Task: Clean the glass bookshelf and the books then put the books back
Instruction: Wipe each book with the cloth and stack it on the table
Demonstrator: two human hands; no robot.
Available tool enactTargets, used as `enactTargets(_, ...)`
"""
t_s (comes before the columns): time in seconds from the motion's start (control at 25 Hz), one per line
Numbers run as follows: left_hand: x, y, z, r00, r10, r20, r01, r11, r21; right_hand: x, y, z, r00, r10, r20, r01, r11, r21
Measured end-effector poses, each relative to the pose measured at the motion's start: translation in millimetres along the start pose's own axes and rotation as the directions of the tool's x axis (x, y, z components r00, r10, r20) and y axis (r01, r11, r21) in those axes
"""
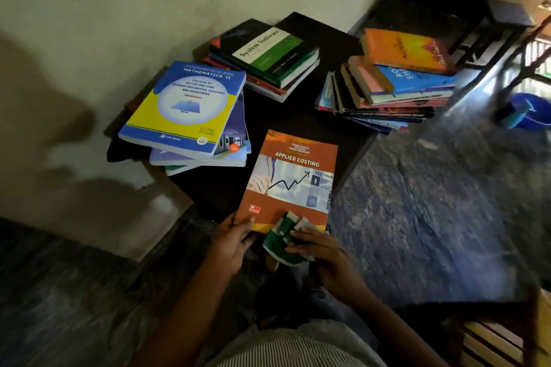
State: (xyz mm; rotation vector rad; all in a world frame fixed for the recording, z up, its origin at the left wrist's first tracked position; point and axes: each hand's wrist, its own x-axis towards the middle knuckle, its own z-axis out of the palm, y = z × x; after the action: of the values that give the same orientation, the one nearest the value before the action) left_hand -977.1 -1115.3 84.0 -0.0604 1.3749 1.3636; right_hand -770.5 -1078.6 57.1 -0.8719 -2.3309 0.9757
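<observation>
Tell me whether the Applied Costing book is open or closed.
Closed: the Applied Costing book lies flat, front cover up, title and whole cover showing.

A blue-topped book pile point(185, 107) left, green-topped book pile point(268, 59) behind and orange-topped book pile point(387, 83) right leave one bare central lane on the dark wooden table point(280, 121).
</observation>
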Motion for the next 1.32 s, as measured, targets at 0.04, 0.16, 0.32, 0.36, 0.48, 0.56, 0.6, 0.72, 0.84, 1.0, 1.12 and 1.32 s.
enactTargets(0.04,-5,4,2,1.0,0.027,0.004,-0.027,0.999,0.025,4,-1,-8,0.999,0.023,0.026,-0.024,0.999,0.045)
enactTargets(0.16,-28,29,22,0.985,0.153,0.077,-0.156,0.987,0.04,30,-17,-47,0.998,0.061,0.018,-0.063,0.989,0.138)
enactTargets(0.32,-49,70,60,0.861,0.482,0.162,-0.501,0.86,0.101,71,-41,-93,0.987,-0.007,-0.158,0.03,0.989,0.147)
enactTargets(0.36,-50,78,67,0.771,0.613,0.172,-0.636,0.749,0.184,78,-46,-101,0.982,-0.017,-0.189,0.047,0.987,0.152)
enactTargets(0.48,-39,89,76,0.354,0.881,0.313,-0.845,0.158,0.511,84,-52,-115,0.966,-0.035,-0.258,0.073,0.988,0.138)
enactTargets(0.56,-19,75,67,0.29,0.836,0.465,-0.831,-0.021,0.555,74,-49,-114,0.959,0.002,-0.285,0.049,0.984,0.169)
enactTargets(0.6,-9,58,58,0.312,0.768,0.559,-0.837,-0.056,0.544,65,-43,-109,0.959,0.059,-0.276,-0.002,0.979,0.202)
enactTargets(0.72,14,-14,20,0.253,0.511,0.821,-0.844,-0.298,0.446,32,-27,-87,0.953,0.254,-0.167,-0.199,0.936,0.291)
enactTargets(0.84,19,-52,-3,0.257,0.372,0.892,-0.823,-0.4,0.404,18,-22,-72,0.941,0.312,-0.127,-0.274,0.929,0.249)
enactTargets(1.0,18,-45,-12,0.351,0.373,0.859,-0.782,-0.388,0.488,40,-27,-73,0.935,0.342,-0.093,-0.315,0.922,0.224)
enactTargets(1.12,29,-15,-17,0.535,0.556,0.636,-0.663,-0.192,0.724,72,-23,-77,0.937,0.338,-0.087,-0.318,0.93,0.185)
enactTargets(1.32,40,34,2,0.823,0.465,0.325,-0.415,0.103,0.904,143,19,-69,0.925,0.307,-0.221,-0.333,0.939,-0.088)
